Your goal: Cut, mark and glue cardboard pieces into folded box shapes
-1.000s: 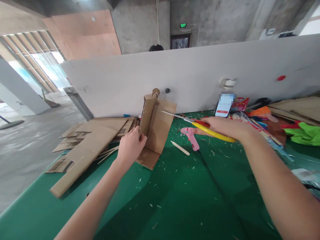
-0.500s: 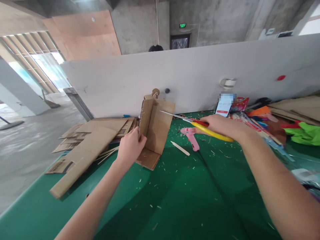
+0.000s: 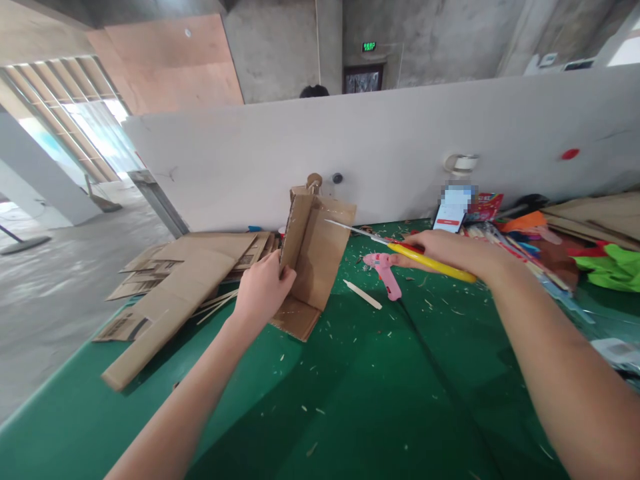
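Note:
My left hand (image 3: 265, 283) is closed on the left edge of a folded piece of cardboard (image 3: 320, 257), which stands up with its panels bent apart. In my right hand (image 3: 437, 252) is a pair of scissors (image 3: 425, 260) with yellow and red handles. Their blades point left, and the tips overlap the cardboard's right panel in view; whether they touch it I cannot tell. Just below my right hand a pink glue gun (image 3: 387, 275) lies on the green table (image 3: 350, 393). A pale wooden stick (image 3: 363, 294) lies left of the glue gun.
Flat cardboard pieces (image 3: 185, 287) are piled at the left. A phone (image 3: 453, 208) leans by the white partition (image 3: 240, 160). Coloured craft supplies (image 3: 530, 247) and green cloth (image 3: 610, 267) lie at the right. The glue gun's cord (image 3: 435, 360) runs toward the front. Scraps litter the table.
The view has shifted slightly. Both hands keep their grip, and the cardboard and scissors stay in nearly the same place. The cardboard's left flap seems turned a little.

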Motion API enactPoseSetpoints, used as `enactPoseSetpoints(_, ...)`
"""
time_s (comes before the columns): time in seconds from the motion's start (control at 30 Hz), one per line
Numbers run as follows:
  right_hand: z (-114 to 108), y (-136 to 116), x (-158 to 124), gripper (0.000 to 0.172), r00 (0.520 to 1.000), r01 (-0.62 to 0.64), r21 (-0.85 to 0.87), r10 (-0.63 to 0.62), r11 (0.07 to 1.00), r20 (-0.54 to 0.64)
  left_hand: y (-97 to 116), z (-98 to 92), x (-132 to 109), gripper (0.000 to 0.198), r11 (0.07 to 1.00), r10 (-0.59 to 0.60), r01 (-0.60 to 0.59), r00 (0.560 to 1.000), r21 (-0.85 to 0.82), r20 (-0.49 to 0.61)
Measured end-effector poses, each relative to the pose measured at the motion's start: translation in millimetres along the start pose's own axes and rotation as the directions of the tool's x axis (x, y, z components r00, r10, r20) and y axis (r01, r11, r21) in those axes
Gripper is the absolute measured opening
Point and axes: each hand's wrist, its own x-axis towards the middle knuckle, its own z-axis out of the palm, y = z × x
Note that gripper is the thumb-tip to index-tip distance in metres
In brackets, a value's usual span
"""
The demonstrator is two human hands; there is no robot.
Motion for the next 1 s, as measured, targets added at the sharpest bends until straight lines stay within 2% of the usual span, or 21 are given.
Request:
enactPoseSetpoints(0.27,1,7,10,0.058,1.000,-0.017,-0.036,0.017,0.999,0.000,0,0.1,0,0.013,1.000,-0.001,0.001,1.000,-0.002,0.017)
enactPoseSetpoints(0.5,-2,-3,6,0.058,0.998,-0.066,-0.054,0.066,0.996,0.000,0,-0.2,0,0.010,1.000,-0.001,0.001,1.000,-0.021,0.001)
enactPoseSetpoints(0.7,-5,-13,-1,0.056,0.994,-0.098,-0.068,0.094,0.993,-0.058,-1,-0.1,1,0.009,1.000,0.009,-0.009,1.000,-0.029,0.000)
enactPoseSetpoints(1.0,-6,-19,-1,0.058,0.991,-0.128,-0.096,0.124,0.987,-0.046,-1,-2.2,1,0.010,1.000,-0.009,0.009,1.000,-0.005,0.004)
